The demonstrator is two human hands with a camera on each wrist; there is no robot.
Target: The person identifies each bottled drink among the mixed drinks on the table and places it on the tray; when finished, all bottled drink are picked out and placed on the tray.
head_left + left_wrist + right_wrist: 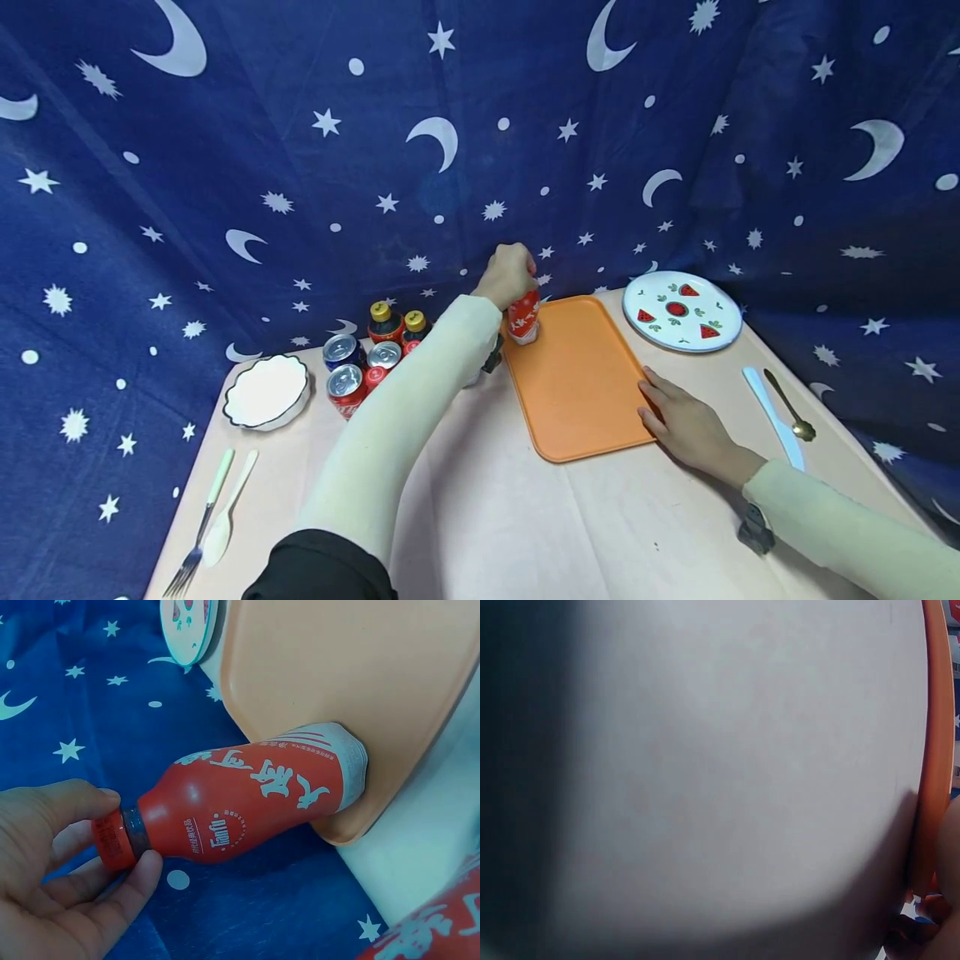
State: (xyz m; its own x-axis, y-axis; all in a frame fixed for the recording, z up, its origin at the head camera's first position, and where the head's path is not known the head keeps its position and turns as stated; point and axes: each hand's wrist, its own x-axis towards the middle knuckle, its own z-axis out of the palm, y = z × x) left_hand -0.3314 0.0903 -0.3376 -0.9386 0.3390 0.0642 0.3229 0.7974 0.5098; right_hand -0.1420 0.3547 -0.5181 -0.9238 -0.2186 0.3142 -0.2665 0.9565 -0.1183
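In the head view my left hand (512,275) reaches to the back of the table. Its fingers and thumb pinch the cap of a red bottle with white lettering (240,795), as the left wrist view shows. The bottle's pale base overlaps the near-left corner area of an orange tray (581,383) in that view; from the head it stands at the tray's back left corner. My right hand (693,425) grips the tray's right rim, its thumb over the edge and fingers alongside. Little of that hand shows in the right wrist view, beside the orange rim (934,750).
Several cans (345,381) and dark bottles with yellow caps (381,312) stand left of my left arm. A white scalloped bowl (267,392), a fork (202,529) and a spoon (222,525) lie farther left. Right are a watermelon-patterned plate (678,329), a pale-blue knife (776,421) and a gold spoon (791,408).
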